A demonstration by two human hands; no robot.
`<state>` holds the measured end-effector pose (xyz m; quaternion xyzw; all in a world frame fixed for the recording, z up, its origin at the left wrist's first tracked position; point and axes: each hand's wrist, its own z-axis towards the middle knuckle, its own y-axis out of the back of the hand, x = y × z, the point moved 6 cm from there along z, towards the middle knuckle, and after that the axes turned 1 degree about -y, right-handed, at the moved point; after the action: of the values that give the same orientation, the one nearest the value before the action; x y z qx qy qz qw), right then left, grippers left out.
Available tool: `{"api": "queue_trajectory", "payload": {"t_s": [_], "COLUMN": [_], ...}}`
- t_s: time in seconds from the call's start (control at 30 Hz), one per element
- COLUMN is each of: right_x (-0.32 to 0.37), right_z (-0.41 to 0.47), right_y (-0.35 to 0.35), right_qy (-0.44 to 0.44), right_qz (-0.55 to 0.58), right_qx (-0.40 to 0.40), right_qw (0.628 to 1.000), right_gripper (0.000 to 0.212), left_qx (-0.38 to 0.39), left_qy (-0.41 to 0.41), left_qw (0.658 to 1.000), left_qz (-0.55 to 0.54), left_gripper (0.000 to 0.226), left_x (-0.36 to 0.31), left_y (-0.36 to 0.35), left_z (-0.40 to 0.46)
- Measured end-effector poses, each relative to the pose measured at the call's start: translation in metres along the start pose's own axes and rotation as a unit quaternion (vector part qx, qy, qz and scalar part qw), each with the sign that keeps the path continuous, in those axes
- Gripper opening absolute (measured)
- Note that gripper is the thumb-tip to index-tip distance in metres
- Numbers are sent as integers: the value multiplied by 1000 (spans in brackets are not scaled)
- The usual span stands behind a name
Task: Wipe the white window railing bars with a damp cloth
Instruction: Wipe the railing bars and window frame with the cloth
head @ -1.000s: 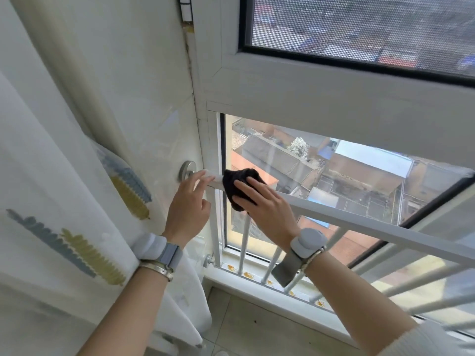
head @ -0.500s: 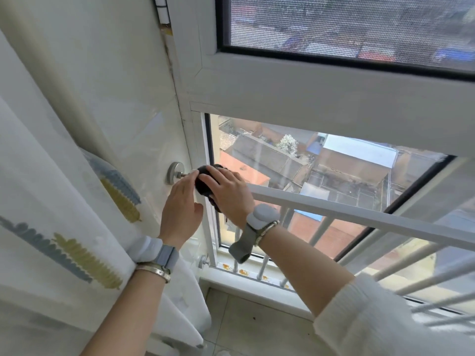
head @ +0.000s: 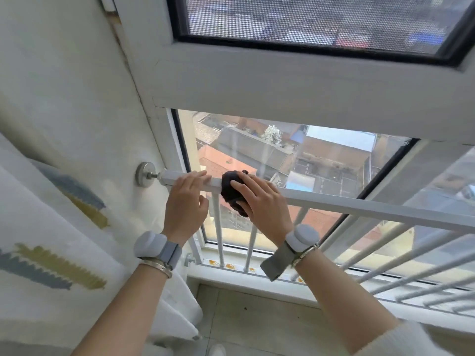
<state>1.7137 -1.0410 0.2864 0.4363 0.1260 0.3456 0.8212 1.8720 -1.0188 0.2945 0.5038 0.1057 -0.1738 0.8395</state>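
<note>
Railing bars (head: 359, 209) in white run across the lower window, from 9 o'clock toward 3 o'clock: one square top rail and, under it, a row of thin round uprights, of which three show clearly below the hands while those farther right are too blurred and foreshortened to count. At 9 o'clock hangs one pale curtain (head: 51, 240) printed with blue and olive feather shapes. Just right of it, one round metal wall mount (head: 145, 174) on the wall carries the rail's end. The left hand (head: 186, 205) rests on the rail next to that mount, fingers laid straight over the top edge, thumb below on the near side; nothing is pinched. One grey wrist device (head: 156, 246) and one thin bangle (head: 156, 265) circle that wrist. Touching the rail immediately to the right is one dark cloth (head: 232, 194), bunched over the top rail and hanging down to the near side. The right hand (head: 262, 204) presses it against the rail, fingers spread over the wad and thumb curled under its lower edge. A second grey wrist device (head: 302, 237) sits on that wrist. At 12 o'clock, one screened pane (head: 308, 19) sits above the white window frame (head: 282, 86).
</note>
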Motion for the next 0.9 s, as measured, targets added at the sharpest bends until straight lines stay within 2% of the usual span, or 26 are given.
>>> {"api": "queue_trajectory", "payload": {"t_s": [0.17, 0.3, 0.43, 0.5, 0.57, 0.63, 0.7, 0.9], "right_x": [-20, -21, -21, -25, -32, -35, -40, -39], "right_z": [-29, -50, -68, -82, -100, -115, -134, -173], "right_y": [23, 42, 61, 66, 63, 56, 46, 26], "right_qy": [-1, -13, -28, -38, -46, -42, -24, -30], "right_qz": [4, 61, 159, 204, 235, 247, 260, 331], "right_qx": [-39, -105, -129, -103, -41, 10, 62, 162], "right_qw": [999, 993, 978, 973, 970, 968, 963, 929], "right_gripper": [32, 29, 28, 31, 33, 34, 38, 46], "left_qx": [-9, -3, 36, 53, 55, 67, 81, 128], "left_qy": [19, 55, 99, 107, 102, 95, 134, 245], "left_qw": [999, 995, 964, 946, 949, 959, 958, 924], "left_qz": [-50, -81, -244, -300, -293, -258, -239, -264], "left_gripper": [43, 42, 53, 66, 70, 66, 59, 43], "left_x": [-21, -33, -58, -78, -98, -108, -118, -129], "left_y": [1, 2, -14, -25, -34, -40, -51, -89], "left_z": [-15, -35, -50, -63, -80, -95, -116, -169]}}
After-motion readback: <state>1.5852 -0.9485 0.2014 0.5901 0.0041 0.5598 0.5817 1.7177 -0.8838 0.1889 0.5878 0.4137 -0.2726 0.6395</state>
